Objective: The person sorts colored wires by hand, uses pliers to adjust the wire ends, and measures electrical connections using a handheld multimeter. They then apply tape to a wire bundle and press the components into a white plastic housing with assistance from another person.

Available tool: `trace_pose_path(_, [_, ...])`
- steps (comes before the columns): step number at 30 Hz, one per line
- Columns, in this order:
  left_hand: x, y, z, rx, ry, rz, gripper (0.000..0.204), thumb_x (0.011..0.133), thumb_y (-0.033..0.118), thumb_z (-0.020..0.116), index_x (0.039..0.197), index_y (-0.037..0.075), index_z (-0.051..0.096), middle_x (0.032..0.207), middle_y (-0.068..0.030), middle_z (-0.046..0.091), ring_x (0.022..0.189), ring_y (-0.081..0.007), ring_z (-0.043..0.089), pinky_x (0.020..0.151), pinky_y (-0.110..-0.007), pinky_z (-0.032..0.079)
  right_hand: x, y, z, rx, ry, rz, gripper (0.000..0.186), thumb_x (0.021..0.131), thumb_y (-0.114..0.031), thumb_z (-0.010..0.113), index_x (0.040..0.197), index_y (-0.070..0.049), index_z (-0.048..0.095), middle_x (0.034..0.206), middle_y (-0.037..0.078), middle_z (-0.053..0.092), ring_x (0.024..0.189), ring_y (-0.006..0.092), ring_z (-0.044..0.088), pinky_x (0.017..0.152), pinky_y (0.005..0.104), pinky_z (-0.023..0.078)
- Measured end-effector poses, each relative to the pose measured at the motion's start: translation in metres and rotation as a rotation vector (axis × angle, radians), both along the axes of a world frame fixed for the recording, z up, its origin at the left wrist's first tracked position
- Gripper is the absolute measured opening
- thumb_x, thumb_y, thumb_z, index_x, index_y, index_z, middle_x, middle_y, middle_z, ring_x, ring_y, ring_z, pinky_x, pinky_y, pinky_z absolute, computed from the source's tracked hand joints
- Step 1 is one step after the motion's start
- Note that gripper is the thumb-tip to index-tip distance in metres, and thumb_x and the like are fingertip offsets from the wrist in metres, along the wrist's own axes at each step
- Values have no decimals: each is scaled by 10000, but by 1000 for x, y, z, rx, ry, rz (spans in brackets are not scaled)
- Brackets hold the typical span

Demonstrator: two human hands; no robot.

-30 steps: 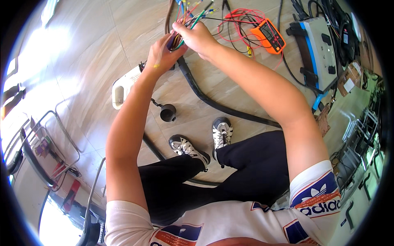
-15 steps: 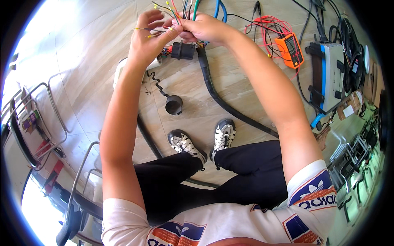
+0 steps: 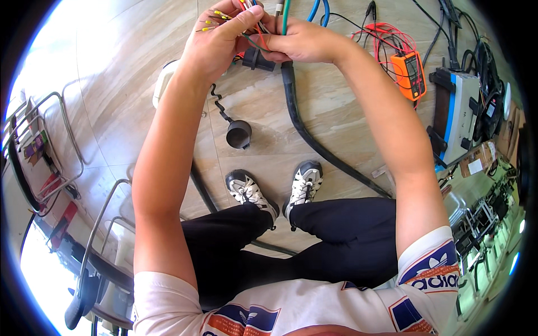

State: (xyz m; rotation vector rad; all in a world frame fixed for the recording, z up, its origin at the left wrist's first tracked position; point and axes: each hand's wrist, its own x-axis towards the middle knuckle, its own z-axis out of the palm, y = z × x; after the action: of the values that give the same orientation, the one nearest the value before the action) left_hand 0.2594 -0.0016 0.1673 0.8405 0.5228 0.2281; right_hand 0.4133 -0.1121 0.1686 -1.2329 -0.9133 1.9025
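At the top of the head view, my left hand (image 3: 216,47) is closed round a bunch of thin coloured wires (image 3: 223,15), its thumb pressed over them. Several yellow-tipped ends stick out to the left. My right hand (image 3: 302,42) sits against it, thumb and fingers closed on the same wires, with a red and a green one bending below its thumb. A thick black cable (image 3: 297,115) runs from beneath my right hand toward my legs. Under the hands is a black connector housing (image 3: 256,59), partly hidden. Thicker green and blue wires rise beside my right hand.
A black round cap (image 3: 239,134) on a twisted strap lies on the tiled floor. To the right are an orange multimeter (image 3: 408,75) with red and black leads and a grey-blue case (image 3: 460,117). Metal-framed chairs (image 3: 106,235) stand at left. My shoes are below the cap.
My left hand has closed from spread fingers to a grip round the wires. Both hands have shifted a little to the right, now covering more of the connector.
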Motion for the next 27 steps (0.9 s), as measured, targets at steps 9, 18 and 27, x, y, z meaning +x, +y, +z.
trace_pose_path(9, [4,2,21,-101,19,61,124,965,159,599,967,36,599,931,-117,681,829,-225,668,688,-363,581,5,2,12,164,-89,-237,355,1004,-273,551,1274,-41,544,1021,41,648,899,121,619,814,290,523])
trace_pose_path(18, [9,-2,14,-2,77,148,69,920,92,648,884,54,602,891,-81,671,870,-190,667,830,-351,560,9,-5,-5,288,-330,-658,308,1003,-290,560,1167,-31,592,844,-16,619,772,69,580,691,223,483])
trace_pose_path(27, [13,-7,46,225,327,38,130,880,159,704,853,63,621,754,-13,647,653,-102,614,555,-232,479,10,-5,12,212,162,-717,183,939,-177,661,1072,-79,583,879,-16,633,749,58,594,675,202,486])
